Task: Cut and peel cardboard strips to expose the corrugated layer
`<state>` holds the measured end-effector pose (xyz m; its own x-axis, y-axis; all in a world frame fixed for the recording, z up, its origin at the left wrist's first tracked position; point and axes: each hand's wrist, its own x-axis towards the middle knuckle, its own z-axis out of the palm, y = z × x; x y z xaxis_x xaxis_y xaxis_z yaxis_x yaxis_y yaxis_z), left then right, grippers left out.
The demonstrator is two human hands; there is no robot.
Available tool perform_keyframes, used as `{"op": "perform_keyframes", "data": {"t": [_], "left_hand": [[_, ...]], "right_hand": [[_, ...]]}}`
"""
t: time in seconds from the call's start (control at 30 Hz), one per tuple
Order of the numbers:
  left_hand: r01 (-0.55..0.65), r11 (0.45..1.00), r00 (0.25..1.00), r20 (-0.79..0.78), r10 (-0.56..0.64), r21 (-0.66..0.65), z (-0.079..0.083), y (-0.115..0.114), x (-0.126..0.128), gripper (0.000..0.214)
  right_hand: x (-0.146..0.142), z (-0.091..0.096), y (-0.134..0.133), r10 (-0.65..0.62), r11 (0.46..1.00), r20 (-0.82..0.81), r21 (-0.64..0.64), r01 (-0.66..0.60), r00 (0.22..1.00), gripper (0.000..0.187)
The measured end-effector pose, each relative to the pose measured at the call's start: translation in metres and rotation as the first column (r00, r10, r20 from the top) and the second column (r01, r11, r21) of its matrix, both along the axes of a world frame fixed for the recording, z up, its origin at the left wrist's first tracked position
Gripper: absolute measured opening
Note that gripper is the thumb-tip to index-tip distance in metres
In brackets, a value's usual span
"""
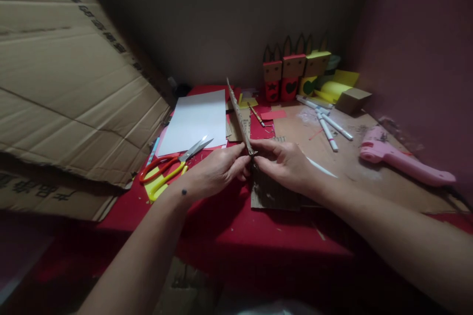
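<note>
Both my hands pinch the near end of a thin piece of cardboard (pixel 239 115), held up edge-on and leaning a little to the left. My left hand (pixel 225 165) closes on it from the left side, its fingertips at the lower corner. From the right, my right hand (pixel 283 160) grips the same end between thumb and fingers. Below the hands lies a flat corrugated cardboard piece (pixel 275 194) on the red tablecloth (pixel 218 224). Scissors (pixel 177 162) with red and yellow handles rest beside my left wrist, blades partly apart.
White paper (pixel 195 123) lies behind the scissors. A large cardboard sheet (pixel 74 83) stands at left. Several white markers (pixel 327 133) and a pink glue gun (pixel 406 157) lie on a brown board (pixel 373 192) at right. Red and yellow paper figures (pixel 293 76) stand at the back.
</note>
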<state>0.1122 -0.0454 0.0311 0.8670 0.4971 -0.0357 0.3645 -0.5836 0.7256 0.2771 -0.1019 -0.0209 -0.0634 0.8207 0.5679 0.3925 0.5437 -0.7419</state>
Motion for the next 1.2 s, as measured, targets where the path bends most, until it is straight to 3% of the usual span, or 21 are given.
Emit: {"op": "perform_keyframes", "data": {"t": [0.13,0.27,0.53,0.67,0.87,1.2], "left_hand": [[0.009,1.000,1.000,-0.017,-0.009,0.009,0.0026,-0.0012,0.0017,0.021],[0.007,0.999,1.000,-0.004,-0.006,0.032,0.0018,-0.0029,0.0027,0.022],[-0.020,0.999,1.000,-0.014,0.021,0.046,-0.0021,-0.0009,-0.0004,0.022],[-0.005,0.999,1.000,-0.016,0.006,0.049,-0.0011,-0.0003,-0.0001,0.022],[-0.030,0.980,0.998,-0.047,0.040,0.197,-0.0015,-0.0035,0.0011,0.021],[-0.105,0.969,0.994,-0.002,0.108,0.225,-0.0068,-0.0087,0.0017,0.019]], "right_hand": [[-0.0002,0.0007,0.0011,0.066,0.998,-0.063,-0.003,-0.067,0.996,0.040],[0.0000,0.0019,0.0009,0.044,0.999,-0.017,-0.026,-0.044,0.999,0.061],[0.0039,0.0020,0.0003,-0.037,0.999,0.184,0.017,0.034,0.982,0.053],[0.0047,0.0022,0.0010,-0.026,1.000,0.179,0.020,0.023,0.983,0.053],[0.0048,0.0017,0.0016,-0.056,0.998,0.238,0.041,0.048,0.970,0.052],[0.0049,0.0011,0.0024,-0.066,0.997,0.259,0.057,0.053,0.964,0.050]]}}
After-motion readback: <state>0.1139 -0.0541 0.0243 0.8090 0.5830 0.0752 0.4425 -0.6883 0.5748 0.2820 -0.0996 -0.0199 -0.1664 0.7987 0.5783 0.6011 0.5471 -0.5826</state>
